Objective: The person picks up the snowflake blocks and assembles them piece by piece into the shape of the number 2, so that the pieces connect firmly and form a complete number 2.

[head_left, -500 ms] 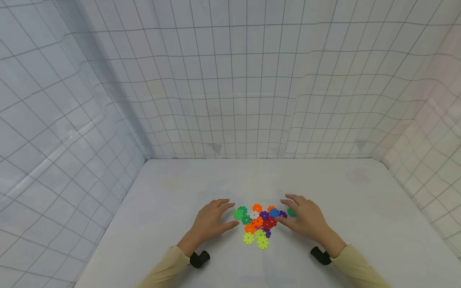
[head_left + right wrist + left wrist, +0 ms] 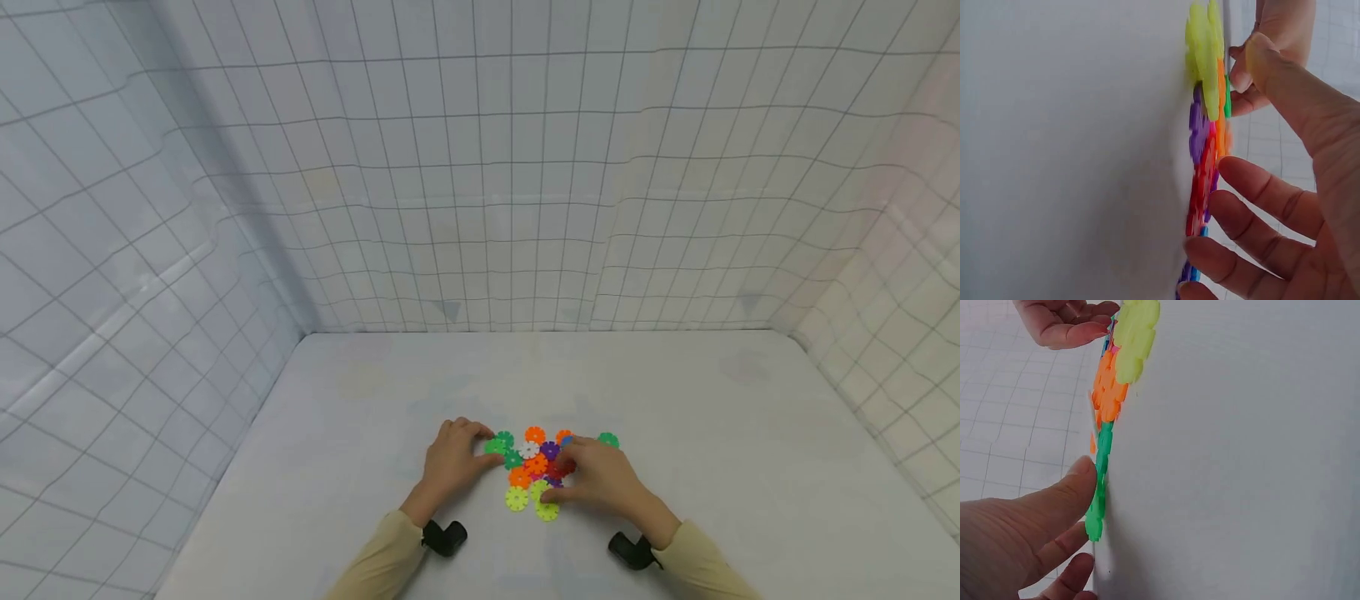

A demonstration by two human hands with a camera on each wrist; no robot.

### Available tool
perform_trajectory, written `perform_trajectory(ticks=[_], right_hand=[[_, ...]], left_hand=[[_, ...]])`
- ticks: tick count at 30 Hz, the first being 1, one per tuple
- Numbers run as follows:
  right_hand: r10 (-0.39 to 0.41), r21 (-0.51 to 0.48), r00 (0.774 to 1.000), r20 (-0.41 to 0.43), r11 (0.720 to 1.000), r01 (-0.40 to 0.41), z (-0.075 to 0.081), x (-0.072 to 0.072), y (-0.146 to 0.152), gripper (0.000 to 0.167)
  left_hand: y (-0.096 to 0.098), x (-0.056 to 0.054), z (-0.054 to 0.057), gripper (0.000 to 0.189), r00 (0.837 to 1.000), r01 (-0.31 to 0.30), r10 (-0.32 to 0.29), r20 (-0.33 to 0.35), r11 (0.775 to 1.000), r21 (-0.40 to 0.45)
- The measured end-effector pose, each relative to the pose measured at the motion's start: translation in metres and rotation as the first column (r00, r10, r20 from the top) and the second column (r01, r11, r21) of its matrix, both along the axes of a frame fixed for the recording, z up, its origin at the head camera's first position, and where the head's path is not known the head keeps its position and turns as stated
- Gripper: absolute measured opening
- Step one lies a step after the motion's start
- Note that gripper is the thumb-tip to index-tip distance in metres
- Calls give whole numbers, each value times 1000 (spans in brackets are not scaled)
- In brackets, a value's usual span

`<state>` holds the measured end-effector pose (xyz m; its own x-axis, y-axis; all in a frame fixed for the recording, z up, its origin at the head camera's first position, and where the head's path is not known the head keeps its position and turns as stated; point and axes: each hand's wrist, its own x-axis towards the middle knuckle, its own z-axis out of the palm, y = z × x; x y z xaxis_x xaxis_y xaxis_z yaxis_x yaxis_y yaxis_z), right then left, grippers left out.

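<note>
Several flat, notched plastic discs lie in an overlapping cluster on a white table. My left hand (image 2: 452, 457) is at the cluster's left edge, thumb and fingertips at the sides of a light green disc (image 2: 495, 447); a firm hold does not show. My right hand (image 2: 600, 479) hovers over the right part, fingers spread and bent. Its thumb is over the yellow discs (image 2: 547, 511), and its fingertips are by the red discs (image 2: 1200, 194), partly hiding them and a blue one. Orange (image 2: 536, 435), white (image 2: 529, 450) and purple (image 2: 550, 451) discs lie between the hands.
A green disc (image 2: 608, 439) lies beyond the right hand, at the cluster's right end. White gridded sheets (image 2: 480, 208) stand behind and on both sides of the white table (image 2: 360, 400). Black devices (image 2: 445, 538) are on both wrists.
Both hands have come closer to the discs. The left moved slightly right to the light green disc; the right moved left and nearer, over the red and yellow discs, uncovering the far green one.
</note>
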<state>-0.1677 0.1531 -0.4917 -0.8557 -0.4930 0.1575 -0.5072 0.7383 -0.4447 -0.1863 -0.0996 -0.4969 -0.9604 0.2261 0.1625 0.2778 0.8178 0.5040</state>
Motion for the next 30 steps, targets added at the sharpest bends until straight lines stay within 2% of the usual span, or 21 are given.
perform_trajectory(ticks=[6,10,16,22,26,28,30], right_hand=[[19,-16,997,78,1000,-18,-4,2,-6,44],[29,-57,990,136,998,-21,-7,1,-7,39],[44,-140,972,229,990,-12,-8,0,-8,32],[90,-228,951,297,973,-21,-7,0,-5,29],[120,-279,933,339,960,-23,-7,-2,-1,28],[128,-298,924,361,954,-15,-7,-3,1,27],[132,-314,913,385,949,-5,-6,-5,3,26]], left_hand=[[1,-1,-8,33,1000,-17,18,-10,999,37],[1,-2,-11,30,1000,-4,6,-9,991,130],[-1,-4,-15,21,1000,-11,10,5,956,294],[-2,-3,-16,13,1000,10,-7,-8,919,394],[0,-4,-10,11,999,8,-25,29,886,463],[2,-5,-5,13,996,6,-49,68,851,525],[5,-6,1,17,989,9,-94,113,806,592]])
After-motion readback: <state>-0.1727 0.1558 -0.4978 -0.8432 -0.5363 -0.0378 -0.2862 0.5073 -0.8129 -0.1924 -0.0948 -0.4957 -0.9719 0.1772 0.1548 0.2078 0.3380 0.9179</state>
